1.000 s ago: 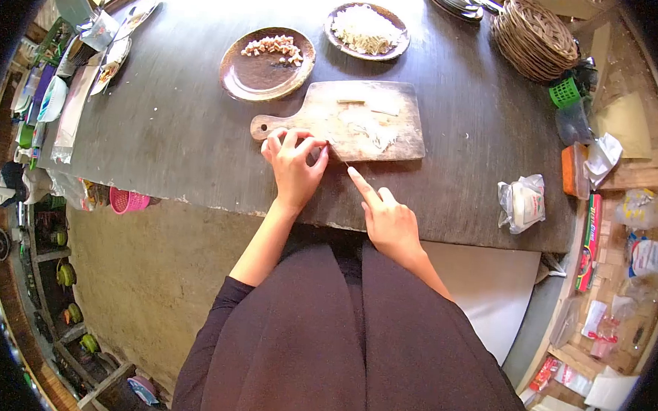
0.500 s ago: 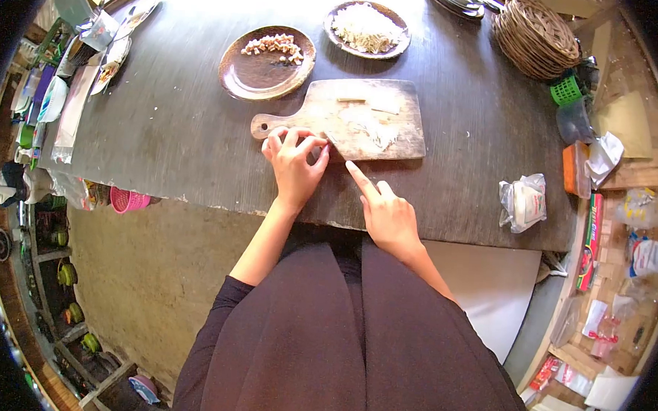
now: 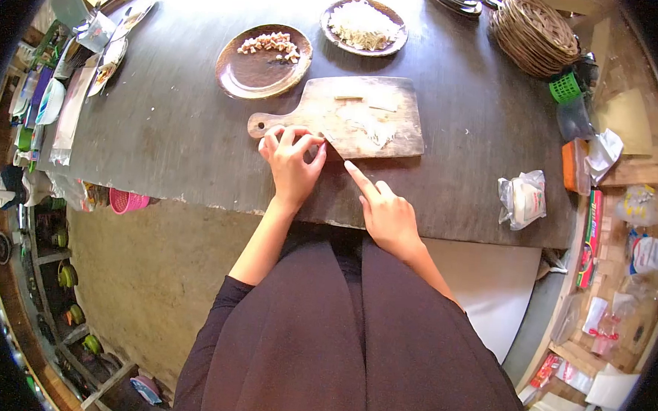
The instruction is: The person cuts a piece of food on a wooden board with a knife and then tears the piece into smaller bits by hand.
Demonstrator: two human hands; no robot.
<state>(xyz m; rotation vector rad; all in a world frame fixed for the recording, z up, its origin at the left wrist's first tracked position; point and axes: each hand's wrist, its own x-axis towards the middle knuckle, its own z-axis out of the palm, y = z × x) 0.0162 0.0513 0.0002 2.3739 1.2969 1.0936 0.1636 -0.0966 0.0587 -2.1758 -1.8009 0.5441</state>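
A wooden cutting board (image 3: 407,128) lies on the dark table, bearing two pale sticks (image 3: 349,98) and a heap of thin white shreds (image 3: 377,136). Over the board's near left edge, my left hand (image 3: 294,163) is closed with bent fingers on something I cannot make out. My right hand (image 3: 388,214) is wrapped round a knife, its index finger stretched along the top. The knife blade (image 3: 333,146) points up and left, its tip beside my left fingertips. The handle is hidden in my palm.
Behind the board stand a brown plate (image 3: 253,82) of small diced pieces and another plate (image 3: 365,27) heaped with white shreds. A plastic-wrapped white block (image 3: 523,201) lies at the right. Stacked woven plates (image 3: 535,34) and a green basket (image 3: 565,88) are at the back right.
The view has shifted slightly. The knife blade shows brighter and at a slightly different tilt beside my left fingertips. Both hands keep nearly the same place and hold.
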